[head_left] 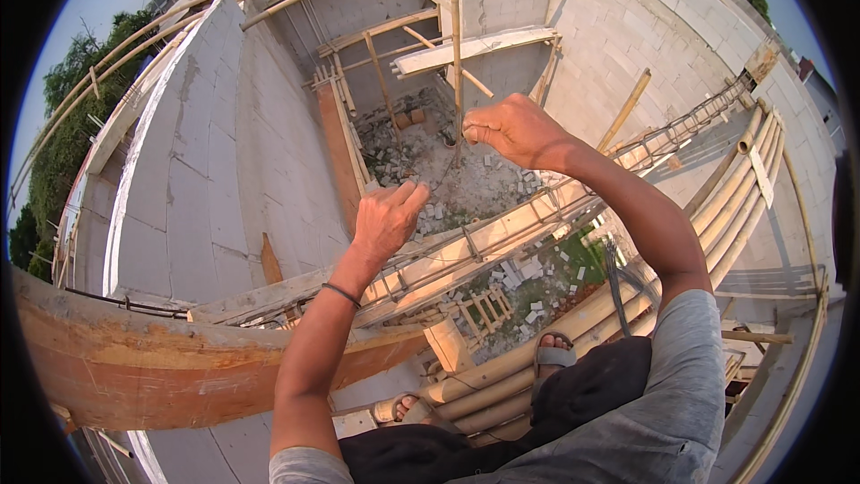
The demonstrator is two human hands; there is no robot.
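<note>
My left hand (390, 220) is raised over the near side of a long beam form, its fingers curled together in a pinch. Further out and to the right, my right hand (515, 132) is closed too, thumb pressed to the fingers. Whatever lies in either pinch is too thin or hidden to make out. Below both hands a steel rebar cage (472, 244) runs along a timber form board (511, 231), slanting from lower left to upper right. By my right thigh hangs a bundle of dark thin wires (616, 282).
My sandalled feet stand on bamboo poles (479, 385) high above rubble-strewn ground (488, 184). Pale block walls (193, 161) rise around. An upright bamboo pole (456, 45) stands beyond my right hand. More bamboo poles (739, 193) lie at right; a broad plywood panel (161, 381) crosses the left.
</note>
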